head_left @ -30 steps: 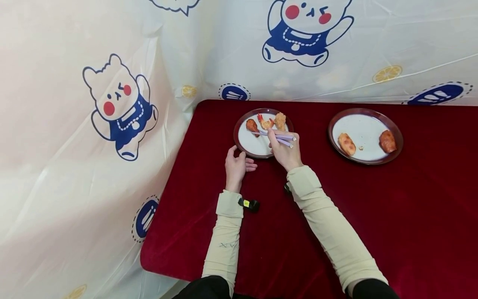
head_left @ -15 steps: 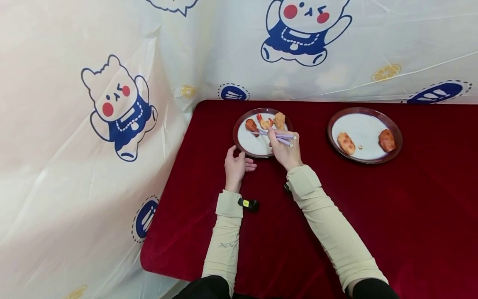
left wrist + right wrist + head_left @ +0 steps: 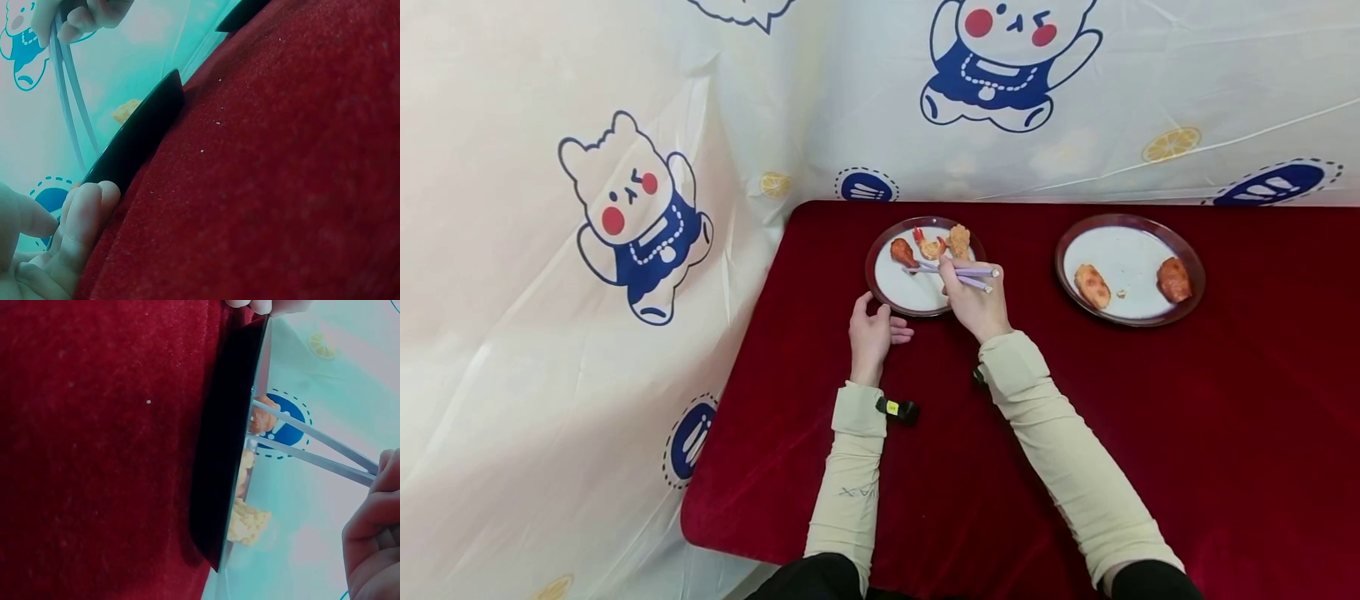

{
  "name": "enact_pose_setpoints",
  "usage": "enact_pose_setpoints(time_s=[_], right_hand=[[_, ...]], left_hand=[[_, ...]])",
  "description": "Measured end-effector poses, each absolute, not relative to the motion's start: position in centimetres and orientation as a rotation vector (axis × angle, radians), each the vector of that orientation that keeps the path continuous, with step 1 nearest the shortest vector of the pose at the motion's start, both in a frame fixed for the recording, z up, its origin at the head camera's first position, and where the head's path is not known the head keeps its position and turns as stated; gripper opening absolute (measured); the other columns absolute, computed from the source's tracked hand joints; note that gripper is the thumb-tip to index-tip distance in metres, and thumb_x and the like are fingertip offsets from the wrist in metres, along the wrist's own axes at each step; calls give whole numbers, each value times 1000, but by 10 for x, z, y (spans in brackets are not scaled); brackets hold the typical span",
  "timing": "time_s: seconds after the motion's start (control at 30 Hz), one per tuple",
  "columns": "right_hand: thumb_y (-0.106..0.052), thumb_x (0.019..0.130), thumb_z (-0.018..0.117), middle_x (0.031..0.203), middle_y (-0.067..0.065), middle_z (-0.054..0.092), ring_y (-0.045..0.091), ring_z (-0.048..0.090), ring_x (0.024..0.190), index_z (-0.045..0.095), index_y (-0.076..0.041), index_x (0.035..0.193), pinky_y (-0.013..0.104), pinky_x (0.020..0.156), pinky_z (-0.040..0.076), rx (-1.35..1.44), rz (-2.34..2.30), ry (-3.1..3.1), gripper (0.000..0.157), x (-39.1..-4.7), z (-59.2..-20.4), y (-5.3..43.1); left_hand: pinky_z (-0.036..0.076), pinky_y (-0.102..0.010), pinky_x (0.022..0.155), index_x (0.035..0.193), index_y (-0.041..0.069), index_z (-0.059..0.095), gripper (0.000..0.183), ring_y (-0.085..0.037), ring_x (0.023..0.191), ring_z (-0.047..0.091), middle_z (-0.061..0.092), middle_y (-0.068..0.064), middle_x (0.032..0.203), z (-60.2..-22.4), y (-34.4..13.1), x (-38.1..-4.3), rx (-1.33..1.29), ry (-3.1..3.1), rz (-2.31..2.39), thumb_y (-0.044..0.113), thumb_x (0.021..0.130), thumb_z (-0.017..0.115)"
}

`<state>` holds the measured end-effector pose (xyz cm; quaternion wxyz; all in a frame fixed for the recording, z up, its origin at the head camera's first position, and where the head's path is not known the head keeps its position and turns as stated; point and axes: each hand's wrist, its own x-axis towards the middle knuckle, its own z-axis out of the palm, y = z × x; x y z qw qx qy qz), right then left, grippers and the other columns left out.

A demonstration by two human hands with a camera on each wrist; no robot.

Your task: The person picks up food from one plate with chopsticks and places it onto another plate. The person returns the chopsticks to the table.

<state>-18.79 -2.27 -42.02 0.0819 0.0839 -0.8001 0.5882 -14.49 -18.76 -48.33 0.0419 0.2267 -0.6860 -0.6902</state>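
Observation:
My right hand grips a pair of pale purple chopsticks. Their tips reach over the left plate, spread at the narrow end of a small brown drumstick. Beside the drumstick lie a shrimp with red tips and a golden, crumbly fried piece. At the plate's near left edge, my left hand holds the rim between thumb and fingers, as the left wrist view shows from low down. In the right wrist view the plate's dark wall hides the lower part of the food.
A second brown-rimmed white plate stands to the right. On it are a golden-brown oval piece, a crumb and a darker brown piece. A dark red cloth covers the table; a printed white curtain hangs behind and left.
The chopstick tips stay by the drumstick, with only a slight shift of the right hand. The head view has drifted a little; the plates and left hand otherwise keep their places.

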Motion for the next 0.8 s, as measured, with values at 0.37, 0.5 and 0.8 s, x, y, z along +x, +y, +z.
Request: enact_pose_setpoints(time_s=[0.37,0.5,0.8], right_hand=[[-27,93,59,58,18,64,7,55,42,79,-5,84,20,37,42,166,1827,-2405,31,-178,-414,-8],[-27,93,58,56,9,64,11,58,44,78,-6,81,19,39,46,141,1831,-2415,31,-175,-413,0],[-34,94,57,61,15,65,9,57,45,74,-3,75,19,40,47,87,1818,-2438,40,-172,-416,20]], left_hand=[[62,-35,59,149,13,31,52,-16,51,67,66,-8,68,-484,-187,-145,698,-2105,-2086,15,99,44],[62,-34,59,149,14,32,52,-16,52,68,66,-8,69,-485,-187,-146,698,-2103,-2088,15,99,44],[62,-35,59,150,13,30,52,-16,51,68,66,-8,69,-487,-187,-146,687,-2101,-2081,15,99,44]])
